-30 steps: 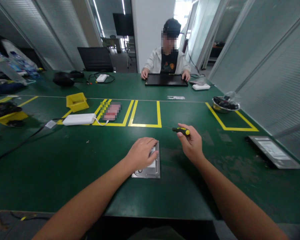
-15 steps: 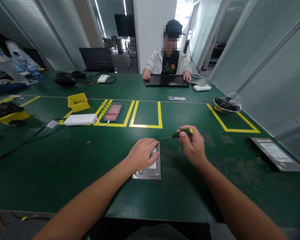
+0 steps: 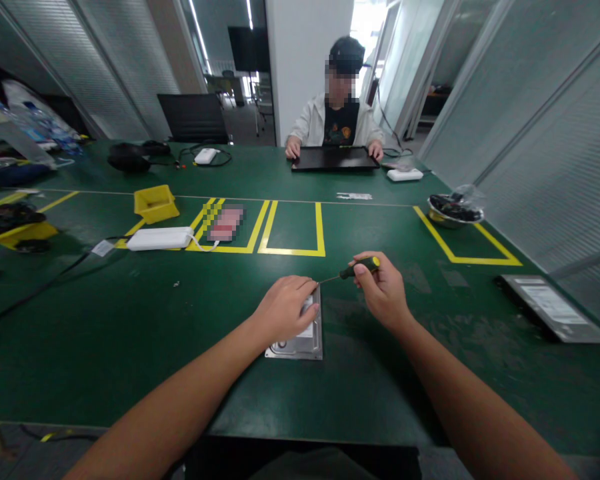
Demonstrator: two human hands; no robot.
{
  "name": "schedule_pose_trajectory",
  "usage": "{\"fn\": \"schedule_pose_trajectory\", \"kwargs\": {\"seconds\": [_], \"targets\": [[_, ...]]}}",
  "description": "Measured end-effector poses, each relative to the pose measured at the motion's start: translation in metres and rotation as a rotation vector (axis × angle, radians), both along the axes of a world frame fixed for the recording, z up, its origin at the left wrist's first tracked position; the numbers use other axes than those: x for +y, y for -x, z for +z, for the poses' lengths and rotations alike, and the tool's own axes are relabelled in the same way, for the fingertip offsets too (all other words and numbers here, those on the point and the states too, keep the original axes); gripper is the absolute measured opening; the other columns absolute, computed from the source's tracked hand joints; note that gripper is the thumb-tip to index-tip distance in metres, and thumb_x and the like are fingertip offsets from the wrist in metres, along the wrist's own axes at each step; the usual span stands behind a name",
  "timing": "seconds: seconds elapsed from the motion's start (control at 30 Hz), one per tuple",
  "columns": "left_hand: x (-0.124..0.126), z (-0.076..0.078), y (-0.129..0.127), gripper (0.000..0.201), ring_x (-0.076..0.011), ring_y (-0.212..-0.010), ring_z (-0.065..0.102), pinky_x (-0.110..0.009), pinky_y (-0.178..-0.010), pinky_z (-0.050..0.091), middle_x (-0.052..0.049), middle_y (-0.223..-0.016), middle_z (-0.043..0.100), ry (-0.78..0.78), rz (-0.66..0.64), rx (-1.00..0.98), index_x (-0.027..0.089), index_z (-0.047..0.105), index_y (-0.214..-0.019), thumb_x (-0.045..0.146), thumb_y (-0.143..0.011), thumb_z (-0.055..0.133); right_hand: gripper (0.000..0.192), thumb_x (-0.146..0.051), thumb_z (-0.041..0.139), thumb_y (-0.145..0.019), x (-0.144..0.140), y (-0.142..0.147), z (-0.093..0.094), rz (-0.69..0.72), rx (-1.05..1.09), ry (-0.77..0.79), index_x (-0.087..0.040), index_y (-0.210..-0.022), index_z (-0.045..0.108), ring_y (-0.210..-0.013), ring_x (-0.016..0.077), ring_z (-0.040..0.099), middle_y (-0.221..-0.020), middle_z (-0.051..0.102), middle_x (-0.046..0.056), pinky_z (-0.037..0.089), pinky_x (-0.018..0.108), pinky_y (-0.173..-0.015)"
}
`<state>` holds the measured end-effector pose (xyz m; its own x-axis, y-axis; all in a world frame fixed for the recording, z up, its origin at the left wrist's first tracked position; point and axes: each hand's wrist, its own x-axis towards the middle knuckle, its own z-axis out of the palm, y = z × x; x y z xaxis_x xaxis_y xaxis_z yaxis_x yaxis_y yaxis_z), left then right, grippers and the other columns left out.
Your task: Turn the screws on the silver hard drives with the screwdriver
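Observation:
A silver hard drive (image 3: pixel 300 340) lies flat on the green table (image 3: pixel 130 333) in front of me. My left hand (image 3: pixel 284 309) rests palm down on its far half and covers most of its top. My right hand (image 3: pixel 384 290) grips a small screwdriver (image 3: pixel 359 267) with a black and yellow handle. The thin shaft points left and slightly down, with its tip at the drive's far right corner, beside my left fingers.
Yellow tape boxes (image 3: pixel 294 230) mark the table beyond the drive. A white power adapter (image 3: pixel 159 239), yellow bins (image 3: pixel 155 203), a metal bowl (image 3: pixel 454 211) and a grey panel (image 3: pixel 555 308) at right lie around. Opposite, a person (image 3: pixel 336 120) has both hands on a black laptop (image 3: pixel 334 159).
My right hand has turned the screwdriver and brought it left and down, so its tip now reaches the drive's far corner. My left hand has stayed on the drive.

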<state>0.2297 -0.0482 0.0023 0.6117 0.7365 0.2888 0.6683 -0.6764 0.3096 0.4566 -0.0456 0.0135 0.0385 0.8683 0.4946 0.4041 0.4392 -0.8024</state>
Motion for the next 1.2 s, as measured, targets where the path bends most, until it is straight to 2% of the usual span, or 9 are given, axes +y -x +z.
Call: {"fn": "schedule_pose_trajectory", "kwargs": {"seconds": [0.33,0.53,0.8,0.97,1.2], "targets": [[0.0,0.001,-0.001,0.038,-0.0285,-0.117,0.059,-0.047,-0.103,0.046,-0.011,-0.126,0.065,0.001,-0.003,-0.004,0.016,0.059,-0.125,0.031,-0.091,0.055,0.022,-0.037,0.056,-0.094,-0.001,-0.001,0.003,-0.001,-0.049,0.006,-0.02,-0.106,0.06,-0.065,0.0129,0.059,-0.091,0.068,0.004,0.048,0.027,-0.06],[0.0,0.0,-0.001,0.038,-0.0286,-0.116,0.059,-0.046,-0.102,0.046,-0.011,-0.125,0.065,0.002,-0.006,0.002,0.016,0.059,-0.124,0.032,-0.09,0.056,0.019,-0.036,0.055,-0.094,0.001,0.005,0.022,0.025,-0.236,-0.052,-0.019,-0.102,0.06,-0.07,0.0154,0.06,-0.087,0.067,0.005,0.046,0.028,-0.064],[0.0,0.0,0.0,0.036,-0.0288,-0.115,0.059,-0.046,-0.101,0.046,-0.011,-0.124,0.065,-0.006,-0.008,-0.01,0.017,0.059,-0.123,0.031,-0.089,0.057,0.013,-0.03,0.054,-0.094,0.015,0.022,0.057,0.171,-0.512,-0.068,-0.019,-0.099,0.058,-0.075,0.0174,0.059,-0.088,0.067,0.006,0.043,0.028,-0.068],[-0.001,0.0,0.0,0.035,-0.0288,-0.115,0.059,-0.046,-0.101,0.046,-0.011,-0.122,0.066,-0.015,-0.009,-0.025,0.016,0.06,-0.121,0.03,-0.089,0.057,0.014,-0.029,0.055,-0.093,0.028,0.033,0.068,0.191,-0.569,-0.038,-0.018,-0.101,0.058,-0.073,0.0176,0.059,-0.085,0.067,0.005,0.042,0.028,-0.068],[-0.001,-0.004,0.0,0.037,-0.0281,-0.118,0.059,-0.046,-0.103,0.045,-0.011,-0.125,0.065,-0.025,-0.005,-0.047,0.016,0.06,-0.125,0.03,-0.09,0.057,0.02,-0.026,0.055,-0.093,0.034,0.039,0.074,0.251,-0.535,0.022,-0.018,-0.111,0.055,-0.073,0.018,0.062,-0.081,0.068,0.003,0.043,0.028,-0.067]]}}
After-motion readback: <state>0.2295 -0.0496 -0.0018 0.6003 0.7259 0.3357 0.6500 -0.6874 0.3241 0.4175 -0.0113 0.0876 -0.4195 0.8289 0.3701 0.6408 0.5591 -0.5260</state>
